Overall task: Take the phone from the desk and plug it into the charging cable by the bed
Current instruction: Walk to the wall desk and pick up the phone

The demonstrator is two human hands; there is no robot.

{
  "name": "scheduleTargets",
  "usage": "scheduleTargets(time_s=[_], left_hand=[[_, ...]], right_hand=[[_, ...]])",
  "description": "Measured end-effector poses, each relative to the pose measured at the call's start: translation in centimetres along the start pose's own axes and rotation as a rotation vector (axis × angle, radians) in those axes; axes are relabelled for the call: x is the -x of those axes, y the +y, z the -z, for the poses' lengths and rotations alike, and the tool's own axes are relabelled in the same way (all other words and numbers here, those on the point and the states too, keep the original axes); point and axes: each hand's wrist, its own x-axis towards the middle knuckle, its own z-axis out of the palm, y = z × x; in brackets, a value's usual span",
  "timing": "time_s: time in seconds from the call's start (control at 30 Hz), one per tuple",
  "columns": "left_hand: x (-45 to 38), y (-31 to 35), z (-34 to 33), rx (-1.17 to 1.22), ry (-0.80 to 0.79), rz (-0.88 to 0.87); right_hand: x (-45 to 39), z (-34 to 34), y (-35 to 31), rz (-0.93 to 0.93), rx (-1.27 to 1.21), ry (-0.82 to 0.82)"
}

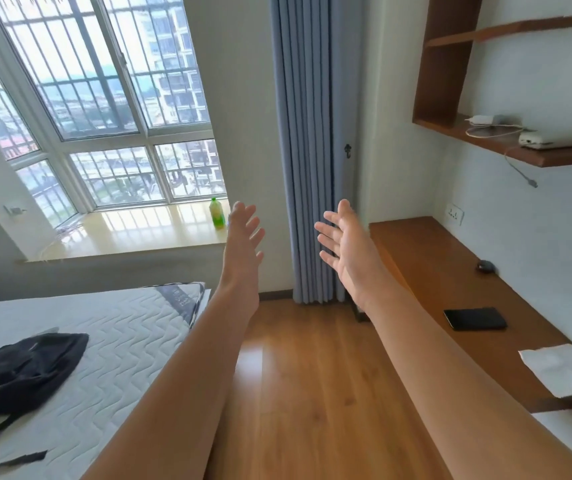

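Daylight floods a barred bay window (97,98) at upper left. A blue-grey curtain (312,150) hangs at center. Wood floor (312,393) fills the bottom; 2 wooden shelves (520,154) line the white wall at upper right.

Phone (475,318): black slab, flat, screen dark, on the wooden desk (426,258) at right, untouched.

Both arms extended forward at chest height, palms facing each other, fingers spread. Left hand (244,233) and right hand (341,237) empty, apart. Phone (475,318) lies flat, screen dark, on wooden table (426,258) at right. Bed (104,327) at left carries black bag (17,372).
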Motion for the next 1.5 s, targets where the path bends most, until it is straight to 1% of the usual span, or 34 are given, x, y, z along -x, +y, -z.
scheduleTargets(time_s=[0.1,0.33,0.63,0.8,0.97,1.17,1.37,1.5], left_hand=[[-2.9,-0.5,-0.2,-0.006,0.042,0.015],[-9.1,-1.6,-2.7,0.006,0.032,0.019],[-21.1,-4.5,-4.1,0.023,-0.085,0.007],[-28.7,-4.6,-5.2,0.039,-0.182,0.027],[-33.7,-5.1,-6.5,0.007,-0.253,0.051],[-39.3,-6.2,-9.8,-0.012,-0.306,0.079],[-45.1,-9.6,-14.6,-0.050,-0.331,0.103],[-50.0,-11.2,-18.1,-0.073,-0.303,0.123]], right_hand=[[-3.1,0.3,0.3,-0.018,-0.006,-0.029],[-9.4,1.8,0.5,-0.020,0.015,-0.025],[-20.2,2.1,1.4,-0.017,0.061,0.056],[-27.2,1.0,1.1,0.012,0.093,0.102],[-32.0,0.8,1.2,0.008,0.087,0.156],[-37.1,3.2,0.7,0.005,0.055,0.211],[-44.0,7.7,1.6,-0.007,-0.009,0.235],[-50.0,10.8,2.3,-0.031,-0.030,0.229]])
